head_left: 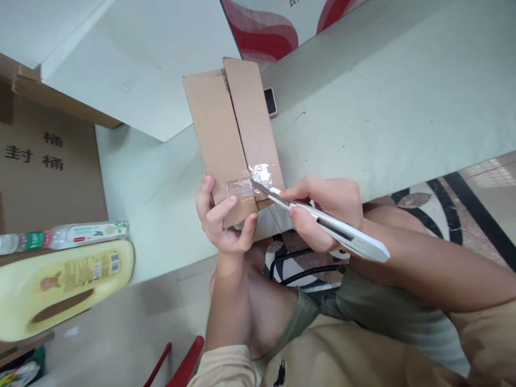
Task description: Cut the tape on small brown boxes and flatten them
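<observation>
Head view: left hand (226, 223) clasps cardboard box (226, 123), right hand (326, 207) holds utility knife (342, 232) on its tape (260, 174).

Setting: probably a packing or stockroom corner rather than a home. Evidence comprised a long pale worktable (382, 97), a large printed carton (44, 166) at its end and flat white board sheets (141, 70). Also logged were a yellow jug (60, 285), a clear bottle (68, 235), a red-and-white banner (270, 29) and a patterned stone floor (463, 199).
</observation>
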Tool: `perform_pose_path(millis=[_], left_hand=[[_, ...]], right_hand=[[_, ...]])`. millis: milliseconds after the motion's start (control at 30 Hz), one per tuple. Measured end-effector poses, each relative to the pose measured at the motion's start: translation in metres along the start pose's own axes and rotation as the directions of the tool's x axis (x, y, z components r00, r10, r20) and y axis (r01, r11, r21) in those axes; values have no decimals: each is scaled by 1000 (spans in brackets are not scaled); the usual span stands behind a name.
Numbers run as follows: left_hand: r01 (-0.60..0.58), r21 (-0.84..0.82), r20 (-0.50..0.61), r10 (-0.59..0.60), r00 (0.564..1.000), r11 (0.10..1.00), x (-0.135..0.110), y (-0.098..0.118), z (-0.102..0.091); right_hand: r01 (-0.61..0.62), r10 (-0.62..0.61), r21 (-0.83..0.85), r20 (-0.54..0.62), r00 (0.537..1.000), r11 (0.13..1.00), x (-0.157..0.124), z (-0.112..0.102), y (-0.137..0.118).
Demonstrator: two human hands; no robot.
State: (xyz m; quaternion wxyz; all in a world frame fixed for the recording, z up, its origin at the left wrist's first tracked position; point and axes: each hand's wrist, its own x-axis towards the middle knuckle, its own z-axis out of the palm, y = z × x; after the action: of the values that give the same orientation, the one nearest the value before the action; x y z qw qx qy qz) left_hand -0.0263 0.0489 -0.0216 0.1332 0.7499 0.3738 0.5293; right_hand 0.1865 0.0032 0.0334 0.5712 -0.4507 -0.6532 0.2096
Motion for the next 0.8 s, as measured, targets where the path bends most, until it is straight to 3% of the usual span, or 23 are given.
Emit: perform_pose_path(millis=[367, 567, 800], left_hand=[[-45, -12, 17, 46, 999, 999, -1, 1, 1], [-251, 86, 58, 247, 967, 964, 5, -2, -1], [-226, 167, 60, 219, 974, 960, 3, -8, -4]], right_hand=[[1, -2, 13, 31, 1000, 1000, -2, 7, 0], [9, -9, -7, 43, 999, 1000, -7, 11, 5], [63, -63, -17, 17, 998, 998, -7, 9, 7]])
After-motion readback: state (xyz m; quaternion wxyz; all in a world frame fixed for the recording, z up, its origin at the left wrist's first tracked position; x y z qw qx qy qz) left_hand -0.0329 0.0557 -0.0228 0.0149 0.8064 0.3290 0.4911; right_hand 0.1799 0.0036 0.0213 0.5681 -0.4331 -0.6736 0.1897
